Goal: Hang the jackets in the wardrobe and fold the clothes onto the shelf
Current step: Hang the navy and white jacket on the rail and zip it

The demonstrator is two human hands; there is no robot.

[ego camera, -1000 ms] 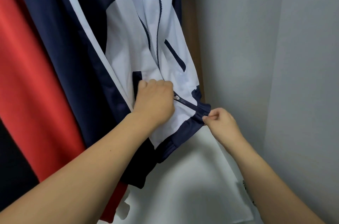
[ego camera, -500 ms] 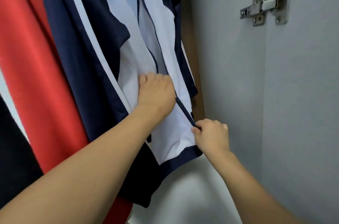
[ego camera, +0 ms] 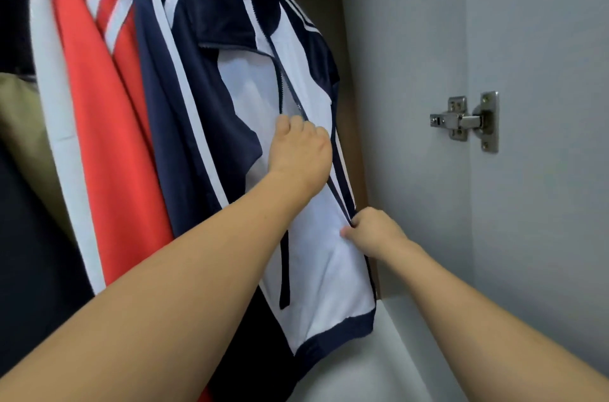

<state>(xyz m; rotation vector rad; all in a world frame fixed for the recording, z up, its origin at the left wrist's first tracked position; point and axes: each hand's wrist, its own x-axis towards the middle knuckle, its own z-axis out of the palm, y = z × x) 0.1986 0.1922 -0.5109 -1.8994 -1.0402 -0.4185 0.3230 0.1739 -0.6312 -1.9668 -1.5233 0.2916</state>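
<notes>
Writing: none readable on any garment.
Wardrobe [ego camera: 395, 39]: holds navy-white jacket [ego camera: 316, 270], hanging at far right beside red jacket [ego camera: 99, 138].
Left hand [ego camera: 301, 154]: my grip curled at the zipper [ego camera: 298, 105], mid-chest.
Right hand [ego camera: 372, 230]: pinching jacket's front edge lower down.

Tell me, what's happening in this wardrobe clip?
A person is zipping up a navy and white jacket that already hangs in the wardrobe, next to a red jacket. The left hand grips the front near the zipper pull, about mid-chest, while the right hand pinches the jacket's front edge lower down. The zipper above the left hand is not closed.
</notes>
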